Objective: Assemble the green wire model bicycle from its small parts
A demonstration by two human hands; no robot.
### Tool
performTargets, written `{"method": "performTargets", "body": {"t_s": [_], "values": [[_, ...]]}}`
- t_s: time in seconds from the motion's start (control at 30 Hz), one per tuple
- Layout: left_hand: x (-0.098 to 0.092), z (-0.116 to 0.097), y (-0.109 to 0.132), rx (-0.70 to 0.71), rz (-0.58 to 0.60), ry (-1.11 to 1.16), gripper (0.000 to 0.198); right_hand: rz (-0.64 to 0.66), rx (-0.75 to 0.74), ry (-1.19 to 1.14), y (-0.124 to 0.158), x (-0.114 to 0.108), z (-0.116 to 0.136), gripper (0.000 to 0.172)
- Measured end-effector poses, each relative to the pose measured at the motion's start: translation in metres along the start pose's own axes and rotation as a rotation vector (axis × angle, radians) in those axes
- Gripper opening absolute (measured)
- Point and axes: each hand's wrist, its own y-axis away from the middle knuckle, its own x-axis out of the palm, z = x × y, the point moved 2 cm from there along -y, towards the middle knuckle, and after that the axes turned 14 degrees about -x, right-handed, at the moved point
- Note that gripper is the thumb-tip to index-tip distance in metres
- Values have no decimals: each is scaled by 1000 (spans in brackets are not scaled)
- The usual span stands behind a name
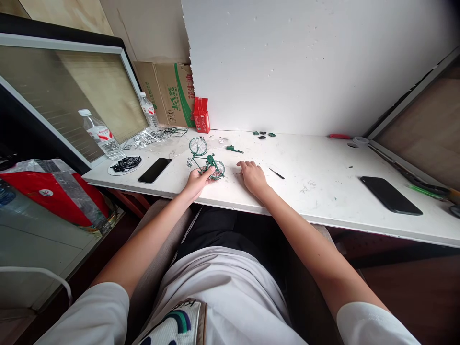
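Observation:
A small green model bicycle (201, 158) is held near the table's front edge, one spoked wheel farther off and the other close to my fingers. My left hand (198, 184) pinches its near part, the thumb over the frame by the near wheel. Palm down on the white table, my right hand (253, 177) lies to the right of the bicycle, its fingers slightly bent and apart. Under its fingertips the view is partly hidden. Beyond it is a small green part (234, 149), and to its right lies a thin dark pen-like tool (276, 173).
Several dark green pieces (264, 135) lie at the back by the white board. A black phone (155, 170), a dish of black parts (125, 164) and water bottles (102, 136) stand left. Another phone (391, 195) lies right. A red box (201, 116) stands behind.

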Motion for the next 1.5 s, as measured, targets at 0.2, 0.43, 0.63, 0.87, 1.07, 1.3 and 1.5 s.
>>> {"method": "performTargets", "body": {"t_s": [0.2,0.43,0.63,0.87,1.07,1.3,1.5], "values": [[1,-2,2,5,6,-18,57,122,-14,136,4,-9,8,49],[2,-3,3,15,2,25,55,95,7,89,3,-2,3,45],[2,-2,1,4,9,-1,57,70,-19,42,0,0,5,31],[1,-3,3,-7,20,-58,56,48,-25,47,-2,6,7,28],[1,-2,2,-9,18,-67,56,-191,-55,-240,-4,15,-2,20],[1,0,1,-14,7,-97,59,-445,-200,-473,-5,10,-5,24],[5,-3,5,-21,5,-127,62,-404,-143,-861,-6,8,-1,43]]}}
